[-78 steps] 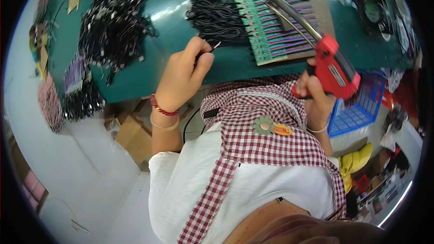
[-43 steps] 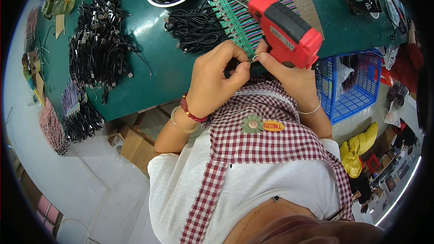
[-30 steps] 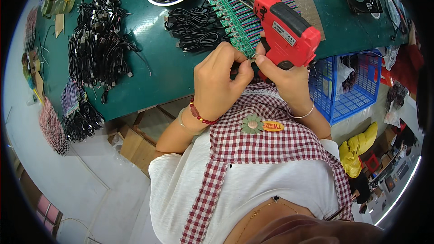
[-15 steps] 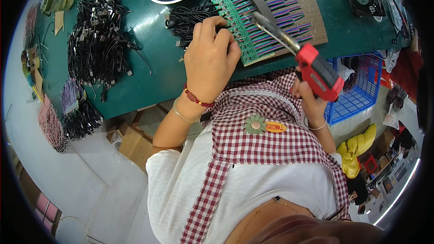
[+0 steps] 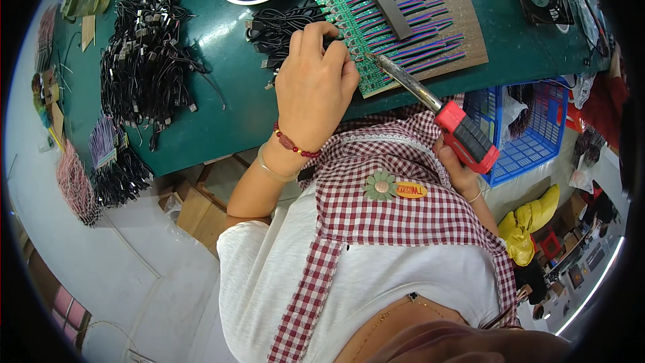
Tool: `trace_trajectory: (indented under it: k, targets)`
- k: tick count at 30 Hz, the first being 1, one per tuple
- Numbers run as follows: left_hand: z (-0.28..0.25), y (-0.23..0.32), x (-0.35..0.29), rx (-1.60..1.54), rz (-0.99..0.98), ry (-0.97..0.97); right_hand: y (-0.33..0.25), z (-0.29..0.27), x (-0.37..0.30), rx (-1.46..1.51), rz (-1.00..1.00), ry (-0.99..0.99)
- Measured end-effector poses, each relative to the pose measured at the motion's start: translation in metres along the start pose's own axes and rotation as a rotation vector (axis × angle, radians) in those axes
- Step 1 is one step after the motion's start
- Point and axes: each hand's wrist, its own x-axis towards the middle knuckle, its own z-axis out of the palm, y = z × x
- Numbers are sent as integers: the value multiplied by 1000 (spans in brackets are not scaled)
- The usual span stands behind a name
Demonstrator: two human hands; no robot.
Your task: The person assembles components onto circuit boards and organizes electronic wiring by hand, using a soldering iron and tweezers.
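— On the table (image 5: 228,121), what steadies the green boards (image 5: 341,15)?
— A grey bar (image 5: 386,3) across their wires (image 5: 443,46), seemingly as weight. Right hand (image 5: 459,169) wraps a soldering gun (image 5: 463,134), tip (image 5: 374,58) at the boards; left hand (image 5: 314,84) curls at their left edge, any pinch hidden.

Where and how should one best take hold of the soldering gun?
Best by its red-and-black body, from the lower right, where the right hand is. The bare metal barrel slopes up and left to the green boards and may be hot, so it is probably safer left untouched.
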Motion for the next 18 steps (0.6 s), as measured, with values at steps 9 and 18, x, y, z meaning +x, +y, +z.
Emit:
trace_trajectory:
  k: [9,18]
  targets:
    - [2,-2,0,-5,0,21,1,4,-6,66,0,66]
    - [1,-1,2,5,1,-10,3,5,-9,110,61,160]
